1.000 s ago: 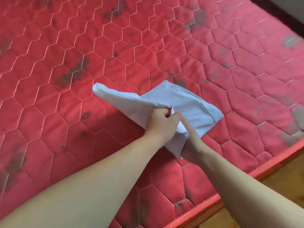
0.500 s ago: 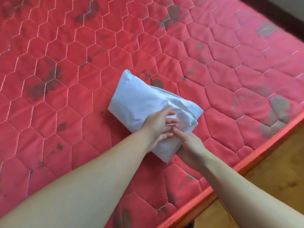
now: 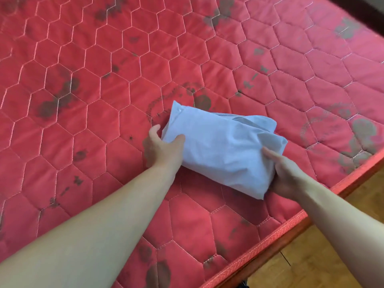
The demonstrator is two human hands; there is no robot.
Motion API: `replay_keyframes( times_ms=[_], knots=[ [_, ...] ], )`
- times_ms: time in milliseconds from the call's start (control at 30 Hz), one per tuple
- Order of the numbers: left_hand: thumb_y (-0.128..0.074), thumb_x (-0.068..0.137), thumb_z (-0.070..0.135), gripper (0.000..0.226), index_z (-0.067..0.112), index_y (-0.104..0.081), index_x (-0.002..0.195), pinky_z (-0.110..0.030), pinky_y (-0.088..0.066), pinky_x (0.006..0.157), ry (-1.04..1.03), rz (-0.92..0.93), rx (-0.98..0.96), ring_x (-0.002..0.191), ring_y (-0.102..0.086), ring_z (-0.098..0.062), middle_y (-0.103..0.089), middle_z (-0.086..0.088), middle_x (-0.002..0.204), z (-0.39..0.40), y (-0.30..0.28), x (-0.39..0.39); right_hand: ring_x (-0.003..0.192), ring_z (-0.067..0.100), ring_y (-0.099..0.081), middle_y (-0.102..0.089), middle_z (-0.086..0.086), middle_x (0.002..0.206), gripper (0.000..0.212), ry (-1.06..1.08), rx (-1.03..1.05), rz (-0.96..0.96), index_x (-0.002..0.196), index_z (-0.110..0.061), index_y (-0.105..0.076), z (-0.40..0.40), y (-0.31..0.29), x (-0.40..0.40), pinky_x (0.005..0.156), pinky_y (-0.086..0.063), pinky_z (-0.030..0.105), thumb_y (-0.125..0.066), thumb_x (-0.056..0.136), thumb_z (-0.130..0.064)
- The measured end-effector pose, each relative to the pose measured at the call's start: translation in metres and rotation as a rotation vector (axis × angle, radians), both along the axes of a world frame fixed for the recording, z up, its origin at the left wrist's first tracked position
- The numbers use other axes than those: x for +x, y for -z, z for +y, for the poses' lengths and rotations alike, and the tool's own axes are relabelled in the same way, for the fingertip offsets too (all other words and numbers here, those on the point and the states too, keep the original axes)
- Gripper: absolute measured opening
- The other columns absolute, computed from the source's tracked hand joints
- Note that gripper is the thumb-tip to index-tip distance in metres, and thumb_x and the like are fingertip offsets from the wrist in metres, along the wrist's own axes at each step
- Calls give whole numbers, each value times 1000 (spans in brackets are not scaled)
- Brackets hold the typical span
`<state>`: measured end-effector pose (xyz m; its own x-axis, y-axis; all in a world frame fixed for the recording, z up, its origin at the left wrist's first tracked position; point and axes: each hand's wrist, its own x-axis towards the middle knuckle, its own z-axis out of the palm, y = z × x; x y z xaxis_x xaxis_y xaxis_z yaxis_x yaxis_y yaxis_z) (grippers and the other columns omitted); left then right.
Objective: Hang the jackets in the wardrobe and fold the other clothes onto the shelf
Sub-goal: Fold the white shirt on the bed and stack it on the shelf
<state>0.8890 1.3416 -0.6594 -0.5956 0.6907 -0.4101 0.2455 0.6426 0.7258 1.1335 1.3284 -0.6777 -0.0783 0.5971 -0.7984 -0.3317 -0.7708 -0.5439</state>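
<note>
White folded garment (image 3: 222,146) (long axis upper-left→lower-right) on mattress (image 3: 104,100).

folded white garment (image 3: 220,146): 1 | hands: 2 | red quilted mattress (image 3: 104,100): 1

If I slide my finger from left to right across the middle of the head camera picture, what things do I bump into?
Red mattress → left hand → folded white cloth → right hand → mattress's red edge → wooden floor.
</note>
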Motion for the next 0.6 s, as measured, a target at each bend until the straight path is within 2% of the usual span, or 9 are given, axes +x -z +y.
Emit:
replay_keyframes(
  times_ms=[67,133,200,233,300,367,433,500,600],
  knots=[
    [-73,75,45,75,24,-43,141,-34,-42,98,39,-52,-77,119,-50,-18,-48,3,136,-2,4,-9,87,16,-73,-75,1,105,30,-10,-1,-29,119,-19,-64,4,0,5,79,-51,37,-49,98,-35],
    [-73,82,38,45,17,-63,120,-27,-45,82,105,-243,-85,101,-59,-15,-66,1,119,-5,9,-18,89,18,-73,-74,2,107,35,-11,-15,-64,120,-20,-63,6,0,10,77,-52,36,-51,96,-42],
    [-73,84,30,21,17,-71,100,-29,-48,79,198,-386,-132,91,-65,-15,-73,-1,105,-10,13,-27,99,21,-70,-72,4,113,43,-7,-26,-57,122,-21,-62,6,1,18,79,-52,37,-53,92,-50],
    [-73,84,26,17,17,-70,98,-29,-49,79,222,-451,-168,88,-66,-15,-73,-1,103,-12,15,-30,102,21,-70,-72,4,114,44,-15,-22,-29,122,-21,-63,5,1,22,79,-54,36,-54,90,-51],
    [-75,82,20,25,15,-67,105,-31,-51,82,256,-534,-226,88,-67,-16,-73,-3,105,-16,19,-34,97,19,-71,-73,4,111,39,-71,-11,51,119,-20,-64,1,-1,29,72,-58,33,-58,86,-39],
    [-78,79,16,35,13,-64,111,-32,-52,83,295,-549,-262,90,-68,-18,-73,-4,106,-21,22,-36,89,19,-73,-74,5,106,41,-167,12,55,121,-15,-63,-5,-2,32,67,-60,32,-59,81,-24],
    [-78,80,14,27,11,-66,104,-26,-52,74,374,-478,-286,82,-67,-14,-73,-3,97,-25,22,-37,84,19,-73,-75,6,102,41,-219,15,11,121,-10,-61,-9,-2,34,64,-60,33,-59,81,-18],
    [-77,81,17,16,11,-70,95,-24,-51,73,467,-389,-307,80,-66,-13,-73,-2,91,-28,22,-39,85,20,-73,-75,6,103,38,-249,-23,0,119,-11,-62,-10,-4,37,64,-60,35,-59,84,-23],
    [-74,84,18,15,11,-71,97,-30,-51,87,467,-436,-292,91,-68,-16,-75,-5,99,-34,22,-38,88,20,-73,-74,6,106,48,-294,-77,5,117,-14,-64,-5,-11,44,64,-60,37,-71,75,-37]
  ],
)
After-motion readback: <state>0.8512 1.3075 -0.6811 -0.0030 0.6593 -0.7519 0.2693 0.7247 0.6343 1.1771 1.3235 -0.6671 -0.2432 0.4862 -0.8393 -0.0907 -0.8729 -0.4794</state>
